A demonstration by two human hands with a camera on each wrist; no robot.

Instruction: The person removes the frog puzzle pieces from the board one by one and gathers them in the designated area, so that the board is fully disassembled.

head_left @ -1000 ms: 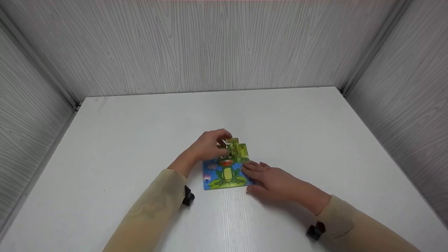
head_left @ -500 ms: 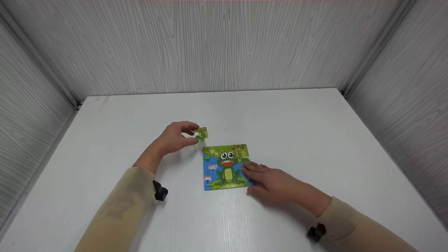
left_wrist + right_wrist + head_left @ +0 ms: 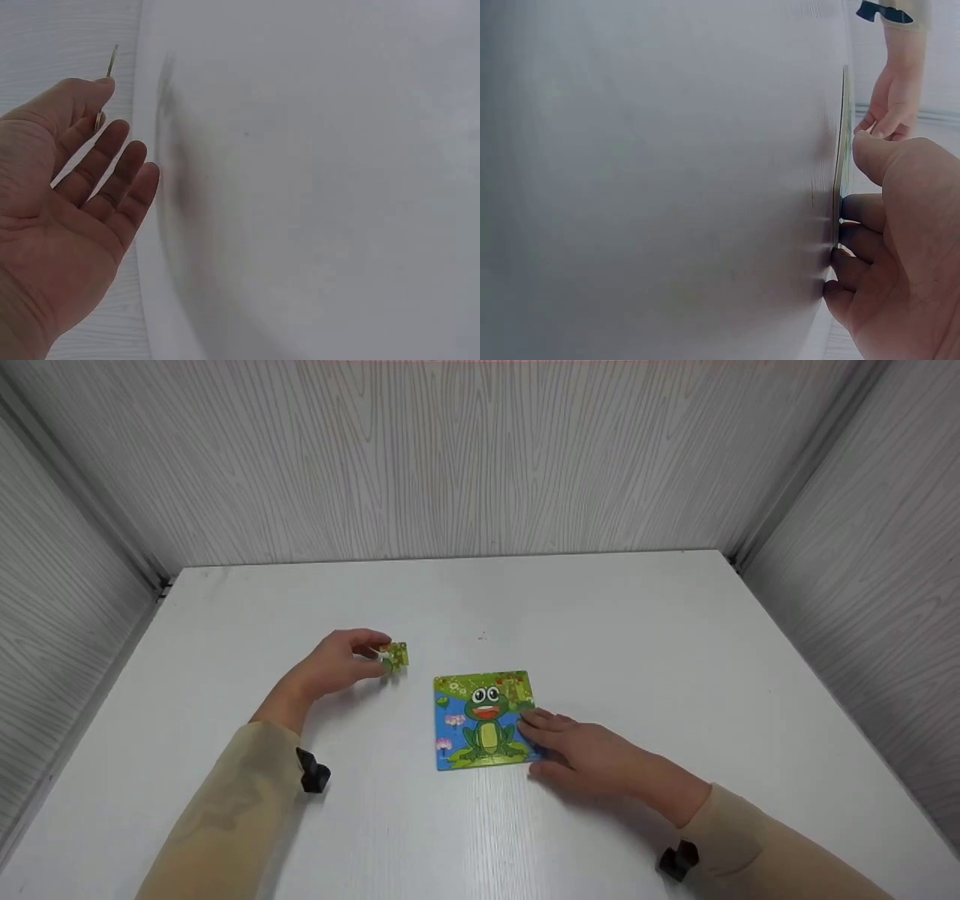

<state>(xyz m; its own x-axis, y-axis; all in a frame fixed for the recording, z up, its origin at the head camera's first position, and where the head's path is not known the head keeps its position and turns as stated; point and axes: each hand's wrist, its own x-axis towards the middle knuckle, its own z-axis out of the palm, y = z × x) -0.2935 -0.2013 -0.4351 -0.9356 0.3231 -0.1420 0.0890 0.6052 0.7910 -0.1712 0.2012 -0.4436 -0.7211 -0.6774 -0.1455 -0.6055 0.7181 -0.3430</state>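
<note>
White table (image 3: 675, 660) around frog puzzle (image 3: 484, 720)

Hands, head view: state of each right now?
Left hand: pinches a small green puzzle piece at its fingertips.
Right hand: open, fingers flat on the right edge of the frog puzzle board.

left hand (image 3: 334, 664) pinching, right hand (image 3: 581, 750) flat, fingers straight

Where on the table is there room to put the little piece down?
Bare table spreads right of the frog puzzle, behind it toward the wall, and left of the left hand with its puzzle piece. It is crowded where the right hand rests on the puzzle's edge.
</note>
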